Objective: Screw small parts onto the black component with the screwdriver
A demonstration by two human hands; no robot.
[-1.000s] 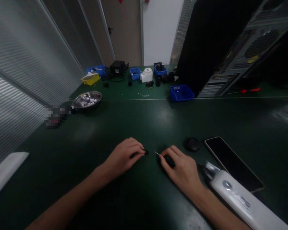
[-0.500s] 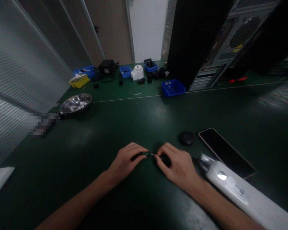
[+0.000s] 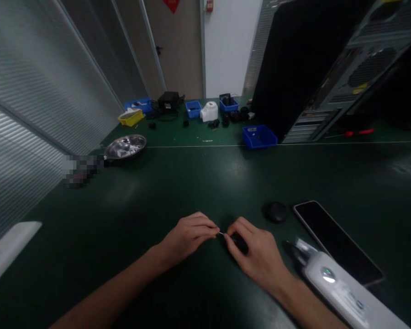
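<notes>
1. Nearest, at the right edge, a long white device [image 3: 349,290] with a round button lies beside the right forearm [image 3: 308,297]. At the left edge, a white object [image 3: 12,251] is partly in view.
2. The right hand [image 3: 258,249] is over the dark green surface [image 3: 178,178], its grip clenched around a slim tool [image 3: 221,233]. The tool's dark handle [image 3: 240,244] shows between the curled fingers and palm, and its thin metal shaft points to the left hand.
3. The left hand [image 3: 192,235] faces it, its grip pinched closed where the shaft reaches the fingertips. What sits inside that pinch is hidden. The slim tool bridges the narrow gap between both hands.
4. Right of the right hand, a dark phone [image 3: 339,242] lies flat at a slant, with a round black object [image 3: 276,212] just beside it.
5. Farther off to the left, a shiny metal bowl [image 3: 125,147] holds pale pieces, near a pixelated patch [image 3: 82,170].
6. Beyond, a deep blue bin [image 3: 259,137] stands near a tall computer case [image 3: 342,77].
7. Along the far end are a yellow bin [image 3: 131,119], a black box [image 3: 168,100] with cables, a white vented part [image 3: 209,112], small blue bins [image 3: 193,109] and loose black parts [image 3: 239,114].
8. Behind them is a brown door [image 3: 178,50].
</notes>
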